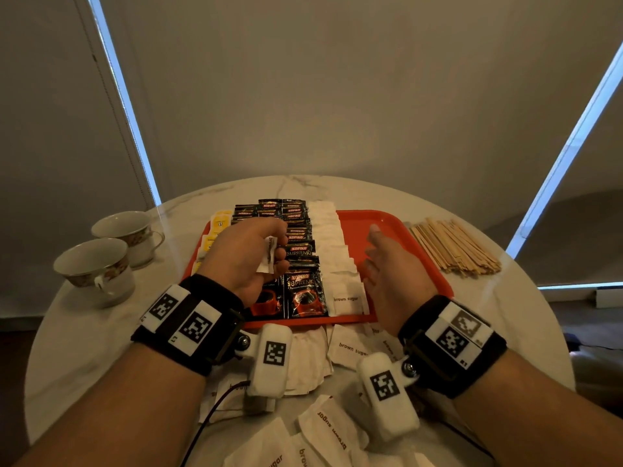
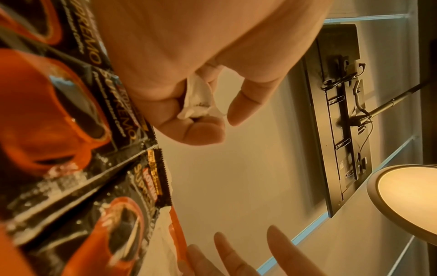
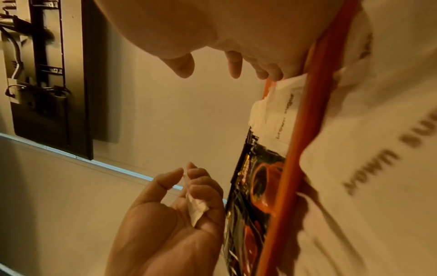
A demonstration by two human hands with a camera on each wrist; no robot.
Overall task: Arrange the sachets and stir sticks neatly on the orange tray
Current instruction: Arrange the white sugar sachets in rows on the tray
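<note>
The orange tray carries rows of black coffee sachets, white brown-sugar sachets and yellow sachets. My left hand hovers over the coffee rows, its fingers curled round a white brown-sugar sachet, which also shows in the left wrist view and the right wrist view. My right hand is held above the tray's right half with straight fingers and holds nothing. A pile of wooden stir sticks lies on the table right of the tray.
Two teacups stand on the round marble table at the left. Loose brown-sugar sachets lie scattered between the tray's near edge and me. A cable runs from the left wrist camera.
</note>
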